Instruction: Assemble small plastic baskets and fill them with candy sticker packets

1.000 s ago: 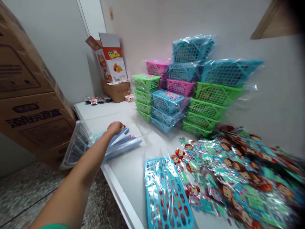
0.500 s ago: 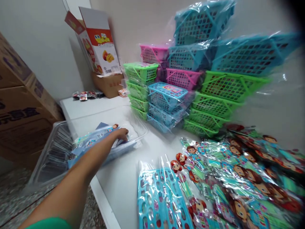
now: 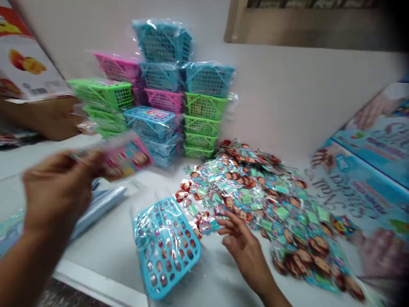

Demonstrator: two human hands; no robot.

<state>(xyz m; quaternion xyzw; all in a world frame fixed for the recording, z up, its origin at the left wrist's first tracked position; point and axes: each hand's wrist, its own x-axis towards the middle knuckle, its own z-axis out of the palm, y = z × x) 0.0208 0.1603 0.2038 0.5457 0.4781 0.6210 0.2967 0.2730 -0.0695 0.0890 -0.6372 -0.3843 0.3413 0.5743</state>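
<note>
My left hand (image 3: 59,187) is raised at the left, its thumb and fingers pinched on a pink printed card (image 3: 128,157) with a cartoon picture; the card is blurred. Over the white table my right hand (image 3: 244,247) is open, fingers apart, holding nothing. It is close to a spread heap of shiny cartoon-printed packets (image 3: 246,194). Between the hands lies a blue plastic basket (image 3: 166,245) in clear wrap, its holed face upward. Below the card, blue folded material (image 3: 99,209) lies at the left, partly hidden by my left hand.
Wrapped baskets in green (image 3: 203,125), blue (image 3: 159,76) and pink (image 3: 164,99) are stacked against the wall. A blue printed box (image 3: 364,179) stands at the right, a fruit-printed carton (image 3: 32,64) at the far left. The table's front edge (image 3: 99,279) runs along the lower left.
The view has turned right. My left hand has come up out of the clear plastic tray with the printed card in it. My right hand has come into view.
</note>
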